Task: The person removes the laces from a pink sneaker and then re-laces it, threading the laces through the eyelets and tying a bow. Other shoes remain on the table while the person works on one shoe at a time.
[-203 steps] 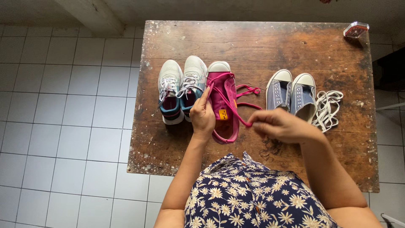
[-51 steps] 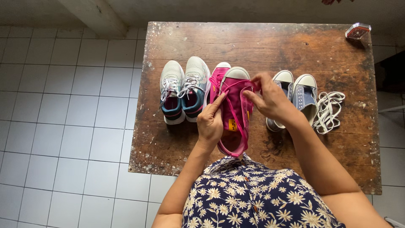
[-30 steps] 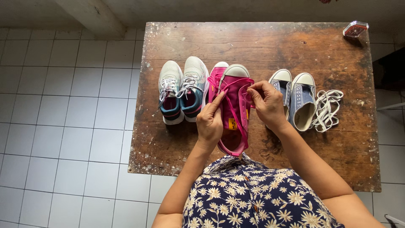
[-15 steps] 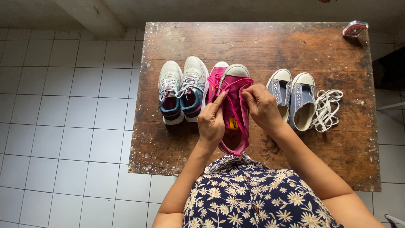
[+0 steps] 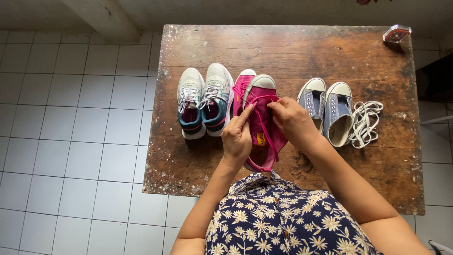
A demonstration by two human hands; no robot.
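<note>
Pink shoe (image 5: 261, 123) partly under left hand (image 5: 237, 138) and right hand (image 5: 293, 121), lace ends hidden

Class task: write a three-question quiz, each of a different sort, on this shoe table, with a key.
1. True or false: the blue sneakers are laced.
2. Which shoe does the left hand steady? A grey trainer B pink shoe C blue sneaker
3. Fill in: the loose white laces lie to the ___ of the blue sneakers.

Key: 1 false. 2 B. 3 right. The right hand pinches the pink lace.
</note>
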